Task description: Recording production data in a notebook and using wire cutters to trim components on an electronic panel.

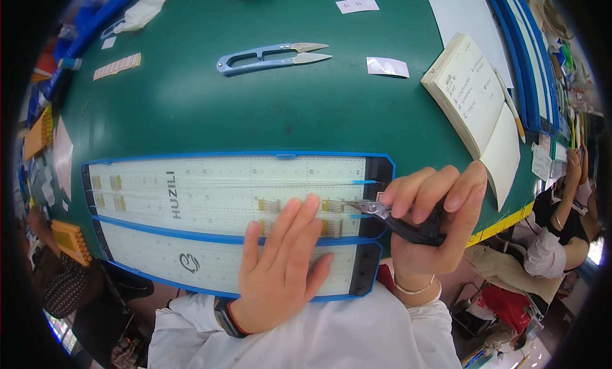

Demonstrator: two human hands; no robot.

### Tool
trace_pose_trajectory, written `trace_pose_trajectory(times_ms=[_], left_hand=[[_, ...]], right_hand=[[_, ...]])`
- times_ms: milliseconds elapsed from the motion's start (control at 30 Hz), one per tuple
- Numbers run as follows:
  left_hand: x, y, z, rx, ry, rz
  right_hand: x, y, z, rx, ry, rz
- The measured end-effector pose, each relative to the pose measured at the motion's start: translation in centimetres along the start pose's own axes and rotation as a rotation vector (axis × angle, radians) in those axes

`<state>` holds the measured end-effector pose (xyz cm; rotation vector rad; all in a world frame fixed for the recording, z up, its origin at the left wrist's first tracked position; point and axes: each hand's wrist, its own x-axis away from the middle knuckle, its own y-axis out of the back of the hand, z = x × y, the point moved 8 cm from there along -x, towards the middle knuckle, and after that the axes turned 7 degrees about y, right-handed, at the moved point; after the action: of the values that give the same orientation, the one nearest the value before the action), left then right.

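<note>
The person's bare left hand (280, 260) lies palm down with fingers extended toward the far right, little finger spread left, thumb angled right. Its white-sleeved left forearm (185, 324) enters from the near left. Farther right, the bare right hand (464, 222) is raised, fingers curled in a grip above its upright right wrist (411, 273).

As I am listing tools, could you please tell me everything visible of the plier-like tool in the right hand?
The plier-like tool has a shiny, metal-looking head tapering to narrow tips; its dark handles are gripped and partly hidden by the right hand. The head points left, over the right part of the blue-rimmed case, by a small yellowish row of wire-like pieces. Whether the tips touch them is unclear.
</note>
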<state>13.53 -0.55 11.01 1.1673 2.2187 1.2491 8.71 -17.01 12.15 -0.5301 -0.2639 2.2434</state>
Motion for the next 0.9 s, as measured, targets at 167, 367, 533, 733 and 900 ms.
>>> trace_pose_trajectory(times_ms=[167,367,533,733,900], left_hand=[[0.05,0.03,0.12,0.001,-0.002,0.001],[0.12,-0.08,0.03,0.025,-0.013,0.002],[-0.07,-0.06,0.5,0.105,0.032,0.049],[-0.05,-0.26,0.45,0.161,0.01,0.031],[-0.07,-0.31,0.18,0.112,0.002,0.049]], right_hand=[[0.12,-0.18,0.02,0.037,-0.004,-0.011],[-0.04,-0.29,-0.04,0.022,-0.013,-0.011],[-0.08,-0.47,-0.36,-0.016,-0.01,0.039],[-0.19,-0.48,-0.24,-0.003,-0.013,0.055],[-0.15,-0.38,-0.29,-0.009,-0.023,0.057]])
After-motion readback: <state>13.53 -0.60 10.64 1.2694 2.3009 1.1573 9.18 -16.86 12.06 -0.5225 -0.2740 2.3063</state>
